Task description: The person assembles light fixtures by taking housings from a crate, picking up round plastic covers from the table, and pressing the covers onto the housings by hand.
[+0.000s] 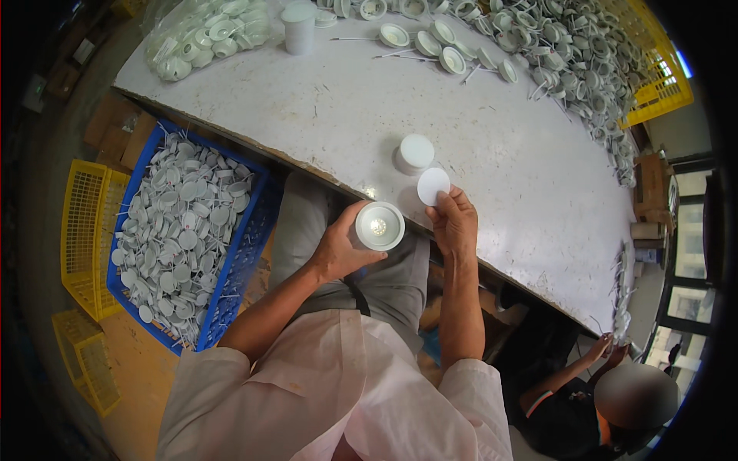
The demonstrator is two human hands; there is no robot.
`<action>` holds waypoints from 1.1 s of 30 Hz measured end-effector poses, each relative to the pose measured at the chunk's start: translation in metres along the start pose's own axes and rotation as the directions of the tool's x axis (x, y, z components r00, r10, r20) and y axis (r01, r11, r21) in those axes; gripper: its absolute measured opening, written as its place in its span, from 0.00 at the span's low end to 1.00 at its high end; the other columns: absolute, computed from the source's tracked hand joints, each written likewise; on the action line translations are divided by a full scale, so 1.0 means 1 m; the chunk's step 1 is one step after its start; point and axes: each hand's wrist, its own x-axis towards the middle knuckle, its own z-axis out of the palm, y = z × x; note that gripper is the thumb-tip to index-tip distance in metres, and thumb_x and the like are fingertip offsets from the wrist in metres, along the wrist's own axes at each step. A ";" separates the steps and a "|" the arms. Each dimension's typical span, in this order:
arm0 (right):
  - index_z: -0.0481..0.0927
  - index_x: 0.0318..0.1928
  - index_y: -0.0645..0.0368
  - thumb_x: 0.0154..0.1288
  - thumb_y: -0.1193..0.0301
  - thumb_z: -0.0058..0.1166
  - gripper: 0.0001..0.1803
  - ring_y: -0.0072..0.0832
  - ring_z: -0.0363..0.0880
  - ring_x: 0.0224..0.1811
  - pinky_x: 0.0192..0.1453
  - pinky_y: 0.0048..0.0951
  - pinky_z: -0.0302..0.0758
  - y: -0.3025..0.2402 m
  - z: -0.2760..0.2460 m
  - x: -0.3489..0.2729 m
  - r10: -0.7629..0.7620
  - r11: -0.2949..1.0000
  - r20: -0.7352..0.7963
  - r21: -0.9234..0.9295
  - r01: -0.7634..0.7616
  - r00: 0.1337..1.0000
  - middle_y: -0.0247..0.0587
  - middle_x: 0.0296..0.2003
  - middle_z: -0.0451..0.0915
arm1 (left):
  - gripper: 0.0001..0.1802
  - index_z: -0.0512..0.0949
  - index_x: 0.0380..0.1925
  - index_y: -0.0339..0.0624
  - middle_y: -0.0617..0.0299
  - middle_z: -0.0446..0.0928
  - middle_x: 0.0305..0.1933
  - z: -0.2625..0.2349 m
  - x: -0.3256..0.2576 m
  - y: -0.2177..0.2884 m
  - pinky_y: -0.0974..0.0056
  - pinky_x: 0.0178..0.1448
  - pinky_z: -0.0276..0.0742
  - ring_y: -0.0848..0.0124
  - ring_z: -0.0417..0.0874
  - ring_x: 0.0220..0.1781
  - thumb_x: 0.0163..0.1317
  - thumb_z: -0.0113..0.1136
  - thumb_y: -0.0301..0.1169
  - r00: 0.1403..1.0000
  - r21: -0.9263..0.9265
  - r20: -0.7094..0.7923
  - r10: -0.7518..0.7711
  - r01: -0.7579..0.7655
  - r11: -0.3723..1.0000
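My left hand [338,247] grips a round white lamp housing [380,226] with a shiny centre, face up, just off the near edge of the white table [492,146]. My right hand [455,223] pinches a flat white round disc [433,186] between its fingertips, right beside the housing. A short stack of white round discs [416,153] stands on the table just beyond both hands.
A blue crate [250,253] full of white round parts with wires sits at my left. Yellow crates [84,230] lie on the floor further left. A heap of white housings [576,46] covers the table's far right, with a clear bag of parts [207,34] far left. Another person [607,399] sits at lower right.
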 end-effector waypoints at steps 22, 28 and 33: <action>0.79 0.44 0.65 0.45 0.83 0.56 0.20 0.43 0.76 0.54 0.55 0.38 0.75 0.036 -0.005 -0.062 -0.530 -0.200 0.737 -0.590 0.782 0.420 0.48 0.50 0.78 | 0.47 0.55 0.64 0.32 0.54 0.67 0.60 0.016 0.014 0.007 0.63 0.64 0.71 0.67 0.71 0.61 0.48 0.73 0.27 0.984 -0.248 0.171 0.054 -0.010 0.969; 0.76 0.50 0.63 0.44 0.85 0.54 0.26 0.47 0.75 0.55 0.55 0.42 0.74 0.041 -0.003 -0.061 -0.532 -0.181 0.753 -0.548 0.816 0.388 0.50 0.52 0.76 | 0.36 0.57 0.63 0.32 0.54 0.69 0.56 0.016 0.012 0.013 0.67 0.49 0.81 0.70 0.74 0.54 0.60 0.63 0.33 0.985 -0.235 0.168 -0.046 0.086 0.968; 0.77 0.49 0.63 0.43 0.85 0.55 0.26 0.46 0.75 0.55 0.54 0.42 0.73 0.041 0.002 -0.063 -0.530 -0.206 0.759 -0.548 0.811 0.378 0.50 0.52 0.76 | 0.28 0.62 0.61 0.34 0.57 0.74 0.49 0.017 0.010 0.012 0.70 0.43 0.80 0.74 0.77 0.44 0.63 0.57 0.30 0.994 -0.243 0.090 -0.069 0.089 0.966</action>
